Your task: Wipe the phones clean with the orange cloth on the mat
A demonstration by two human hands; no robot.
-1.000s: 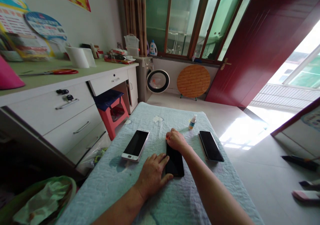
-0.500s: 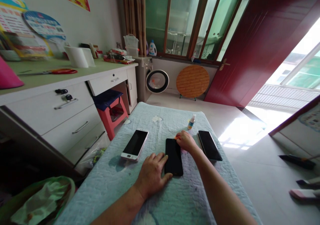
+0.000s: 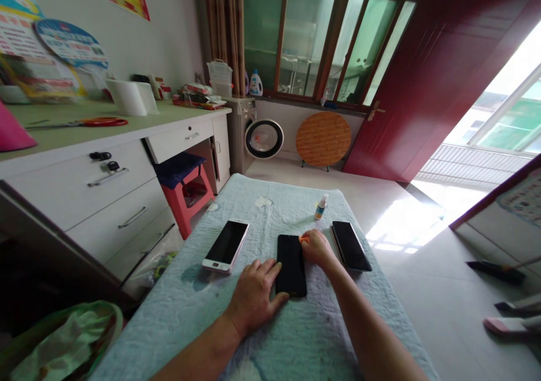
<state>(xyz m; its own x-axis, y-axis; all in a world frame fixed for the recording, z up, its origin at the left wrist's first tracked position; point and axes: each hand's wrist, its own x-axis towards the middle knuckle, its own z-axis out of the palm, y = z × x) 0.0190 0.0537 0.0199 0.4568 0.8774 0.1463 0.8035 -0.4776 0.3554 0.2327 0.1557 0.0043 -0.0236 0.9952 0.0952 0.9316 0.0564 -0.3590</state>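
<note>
A black smartphone (image 3: 291, 267) lies screen up on the light-blue quilted cloth. My left hand (image 3: 257, 293) holds it at the lower left, fingers along its left edge and thumb at the bottom corner. My right hand (image 3: 316, 247) is closed on a small orange cloth (image 3: 304, 239), mostly hidden by the fingers, at the phone's upper right edge. To the left lies a white-framed smartphone (image 3: 227, 247). Another dark smartphone (image 3: 350, 246) rests to the right, on top of something pale-edged. Behind my right hand stands a small spray bottle (image 3: 321, 207) with a white cap.
The quilted cloth (image 3: 279, 200) covers the surface before me. On the left are a desk with drawers (image 3: 114, 192), a red stool (image 3: 186, 192) and a green bin (image 3: 114, 327). Further back stand a washing machine (image 3: 240, 127) with its door open and a round wooden tabletop (image 3: 323, 138).
My right hand has shifted slightly along the phone's right edge, and more of the orange cloth shows. My left hand keeps its place on the phone. The view has turned a little.
</note>
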